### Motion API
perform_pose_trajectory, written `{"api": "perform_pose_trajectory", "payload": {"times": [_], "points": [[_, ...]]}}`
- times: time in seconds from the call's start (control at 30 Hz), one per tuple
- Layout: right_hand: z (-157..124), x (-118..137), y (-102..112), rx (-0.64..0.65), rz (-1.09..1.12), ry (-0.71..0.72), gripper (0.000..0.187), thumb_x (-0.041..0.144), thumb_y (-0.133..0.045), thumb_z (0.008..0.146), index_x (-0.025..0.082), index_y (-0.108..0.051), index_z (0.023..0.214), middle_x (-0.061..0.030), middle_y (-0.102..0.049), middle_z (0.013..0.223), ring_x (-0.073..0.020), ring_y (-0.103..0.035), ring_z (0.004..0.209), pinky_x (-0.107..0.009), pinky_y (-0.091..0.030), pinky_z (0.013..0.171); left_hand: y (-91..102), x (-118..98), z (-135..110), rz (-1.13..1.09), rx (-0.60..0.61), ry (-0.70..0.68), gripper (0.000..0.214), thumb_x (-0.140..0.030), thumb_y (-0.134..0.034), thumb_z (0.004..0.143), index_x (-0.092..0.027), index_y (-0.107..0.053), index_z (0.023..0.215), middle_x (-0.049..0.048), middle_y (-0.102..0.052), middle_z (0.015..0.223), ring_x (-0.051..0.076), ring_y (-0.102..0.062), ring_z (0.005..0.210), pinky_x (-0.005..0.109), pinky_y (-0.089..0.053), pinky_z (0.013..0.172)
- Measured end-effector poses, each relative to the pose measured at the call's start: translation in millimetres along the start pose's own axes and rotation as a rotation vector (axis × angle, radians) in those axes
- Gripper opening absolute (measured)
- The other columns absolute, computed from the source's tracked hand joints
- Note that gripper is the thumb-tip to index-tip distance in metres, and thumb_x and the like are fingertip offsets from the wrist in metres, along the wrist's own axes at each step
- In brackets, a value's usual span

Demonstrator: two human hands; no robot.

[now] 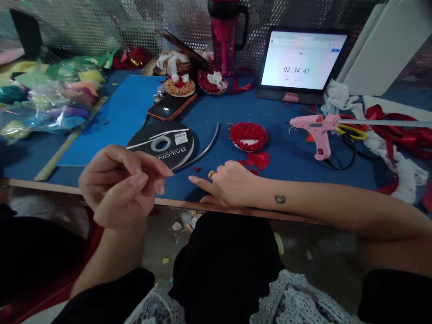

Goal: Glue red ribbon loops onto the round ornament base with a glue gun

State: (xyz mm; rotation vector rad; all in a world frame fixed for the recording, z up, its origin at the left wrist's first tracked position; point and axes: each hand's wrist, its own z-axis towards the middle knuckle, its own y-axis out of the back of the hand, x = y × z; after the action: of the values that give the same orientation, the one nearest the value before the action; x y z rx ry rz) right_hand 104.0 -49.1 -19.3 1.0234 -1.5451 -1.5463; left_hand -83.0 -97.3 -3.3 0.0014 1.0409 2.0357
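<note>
My left hand is raised over the table's front edge, thumb and index finger closed in a pinch. Whatever may be between those fingertips is too small to make out. My right hand rests on the blue tabletop by the edge, holding nothing, its index finger stretched out. Just beyond that fingertip lies a tiny red scrap. A round piece covered in crumpled red bits, with a bare white patch, lies beyond my right hand. Red petal-like scraps lie between them. Behind my left hand is a black ribbon spool, its loose grey end curling right.
A pink glue gun lies at right, near white and red ribbons and yellow-handled scissors. Behind stand a tablet, a pink bottle and decorated rounds by a phone. Bagged coloured material fills the left.
</note>
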Motion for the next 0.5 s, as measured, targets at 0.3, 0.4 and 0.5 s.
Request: {"api": "perform_pose_trajectory", "payload": {"times": [0.3,0.4,0.5], "points": [[-5.1,4.2,14.9,0.008,-0.067,-0.194,0.058,0.049,-0.034,0.101,0.002,-0.057,0.126,-0.0172,-0.07,0.081,-0.0248,-0.063,0.075,-0.032,-0.024,0.058,-1.2,-5.1,-9.7,-0.304,-0.259,0.242,0.028,-0.032,-0.032,0.088,-0.034,-0.057,0.101,0.0017,-0.064,0.067,0.01,-0.043,0.046,0.03,-0.022,0.043],[5.0,6.6,7.9,-0.033,-0.043,-0.179,0.064,0.052,-0.036,0.1,0.002,-0.047,0.138,-0.0172,-0.071,0.085,-0.0241,-0.064,0.074,-0.032,-0.025,0.058,-3.3,-6.8,-10.2,-0.096,-0.093,0.019,0.034,-0.047,-0.029,0.089,-0.033,-0.056,0.105,0.0042,-0.064,0.069,0.01,-0.042,0.05,0.03,-0.019,0.046],[12.7,2.5,3.2,0.018,-0.041,-0.273,0.072,0.057,-0.037,0.098,-0.004,-0.05,0.134,-0.0185,-0.071,0.08,-0.0242,-0.064,0.072,-0.031,-0.026,0.057,-3.4,-11.1,-10.7,-0.034,-0.064,-0.038,0.036,-0.052,-0.03,0.088,-0.033,-0.056,0.104,0.0062,-0.064,0.072,0.011,-0.042,0.054,0.029,-0.019,0.047]]}}
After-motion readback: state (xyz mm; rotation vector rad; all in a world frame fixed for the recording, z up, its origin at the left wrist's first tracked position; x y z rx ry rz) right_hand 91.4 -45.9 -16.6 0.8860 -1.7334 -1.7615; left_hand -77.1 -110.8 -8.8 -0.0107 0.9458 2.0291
